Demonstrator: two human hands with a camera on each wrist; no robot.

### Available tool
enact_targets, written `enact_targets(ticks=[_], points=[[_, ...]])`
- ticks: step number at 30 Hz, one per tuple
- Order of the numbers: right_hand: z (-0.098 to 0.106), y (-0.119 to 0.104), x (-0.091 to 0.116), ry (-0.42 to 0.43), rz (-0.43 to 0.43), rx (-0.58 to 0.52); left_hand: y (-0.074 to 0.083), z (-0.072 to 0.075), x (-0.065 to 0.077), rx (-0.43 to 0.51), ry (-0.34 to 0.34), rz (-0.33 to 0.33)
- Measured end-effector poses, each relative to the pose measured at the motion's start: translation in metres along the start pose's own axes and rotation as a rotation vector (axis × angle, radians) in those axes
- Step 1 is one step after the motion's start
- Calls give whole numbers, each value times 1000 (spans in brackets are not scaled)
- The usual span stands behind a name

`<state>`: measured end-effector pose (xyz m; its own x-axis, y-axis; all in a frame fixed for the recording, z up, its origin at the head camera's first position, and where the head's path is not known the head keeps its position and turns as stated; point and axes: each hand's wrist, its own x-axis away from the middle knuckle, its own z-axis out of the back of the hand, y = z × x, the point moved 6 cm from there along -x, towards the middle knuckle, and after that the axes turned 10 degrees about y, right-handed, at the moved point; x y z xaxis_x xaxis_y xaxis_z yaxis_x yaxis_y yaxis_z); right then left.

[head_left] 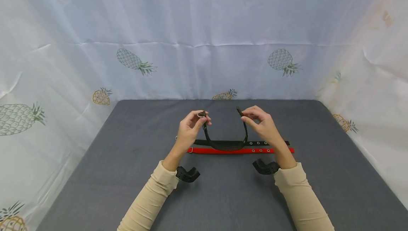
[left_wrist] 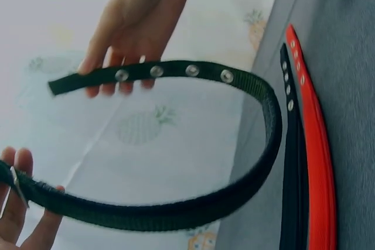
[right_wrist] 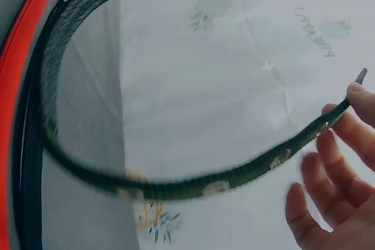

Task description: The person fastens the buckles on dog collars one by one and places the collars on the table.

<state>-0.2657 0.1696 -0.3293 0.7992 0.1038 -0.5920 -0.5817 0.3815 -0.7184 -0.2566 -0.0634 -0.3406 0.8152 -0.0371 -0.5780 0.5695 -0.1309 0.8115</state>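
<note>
Mid-frame, the dark collar (head_left: 227,148) sags in a U, ends apart: the left grip (head_left: 192,124) pinches its buckle end (left_wrist: 20,188), the right grip (head_left: 262,123) its eyeleted tip (left_wrist: 62,84), opposite.

Left sleeve (head_left: 147,199) and right sleeve (head_left: 302,197): beige fabric, long, creased crosswise, each ending in a wide cuff (head_left: 289,173). Left bracket (head_left: 188,175) and right bracket (head_left: 265,167): black, angular, perforated with small holes, one beside each cuff.
</note>
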Motion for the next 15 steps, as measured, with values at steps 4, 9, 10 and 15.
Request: enact_targets(ticks=[4,9,10,15], points=[[-10,-7,2,-65,-36,-86,2,-7,3,-21,11,24],[-19,-18,4,-123,-86,-98,4,-15,5,-70,-53,41],[-20,-21,4,-129,-87,-82,5,-17,5,-90,-71,30],[-21,-33,5,-122,-54,-31,10,-23,4,-225,-139,-58]])
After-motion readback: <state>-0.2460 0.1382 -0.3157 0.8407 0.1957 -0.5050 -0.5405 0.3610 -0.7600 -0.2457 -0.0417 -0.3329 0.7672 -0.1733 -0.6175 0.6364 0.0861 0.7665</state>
